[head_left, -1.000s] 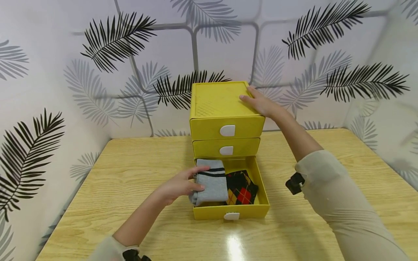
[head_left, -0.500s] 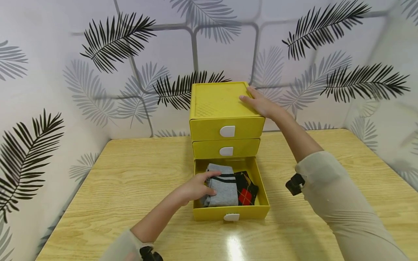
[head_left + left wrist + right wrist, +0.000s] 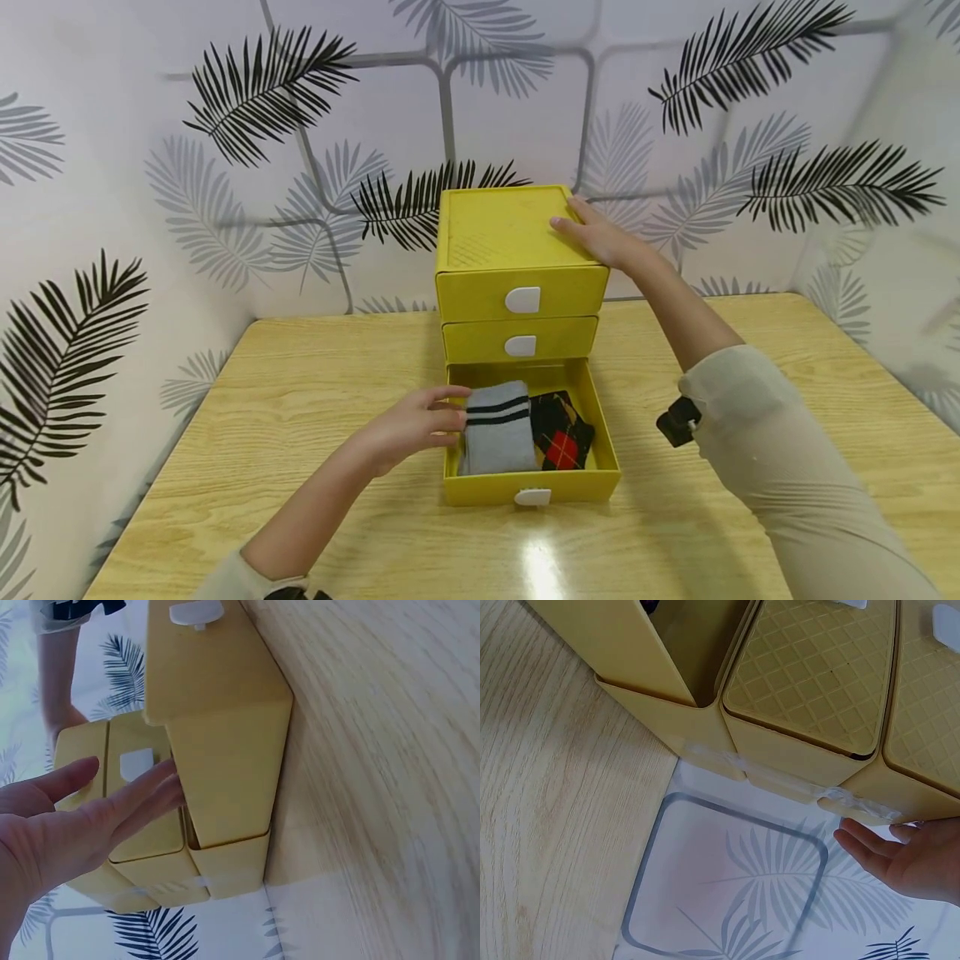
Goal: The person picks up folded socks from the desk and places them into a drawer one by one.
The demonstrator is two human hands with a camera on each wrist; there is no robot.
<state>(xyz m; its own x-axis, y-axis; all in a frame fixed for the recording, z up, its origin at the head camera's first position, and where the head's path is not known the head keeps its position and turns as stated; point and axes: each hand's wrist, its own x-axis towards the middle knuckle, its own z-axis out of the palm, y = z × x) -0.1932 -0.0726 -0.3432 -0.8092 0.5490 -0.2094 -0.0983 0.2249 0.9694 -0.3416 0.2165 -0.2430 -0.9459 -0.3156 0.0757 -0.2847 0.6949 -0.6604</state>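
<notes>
A folded grey sock [image 3: 501,446] with black stripes lies in the pulled-out bottom drawer [image 3: 480,492] of a yellow three-drawer box [image 3: 517,229]. To its right in the same drawer is a black, red and yellow argyle sock [image 3: 561,433]. My left hand [image 3: 412,427] is at the drawer's left wall, fingers extended and fingertips right at the grey sock's left edge. In the left wrist view, the drawer wall hides the tips of the left hand's [image 3: 82,825] fingers. My right hand [image 3: 596,237] rests on the box's top at the right edge, fingers loosely spread.
Both upper drawers are pushed in, each with a white tab handle [image 3: 522,300]. The box stands on a light wooden table [image 3: 337,367], near a wall [image 3: 517,108] printed with leaves. Clear tape [image 3: 840,796] runs along the box's side.
The grey sock went rightward and down into the drawer in my left hand's grip, and was let go. That hand has drawn back left. The right hand has stayed in place.
</notes>
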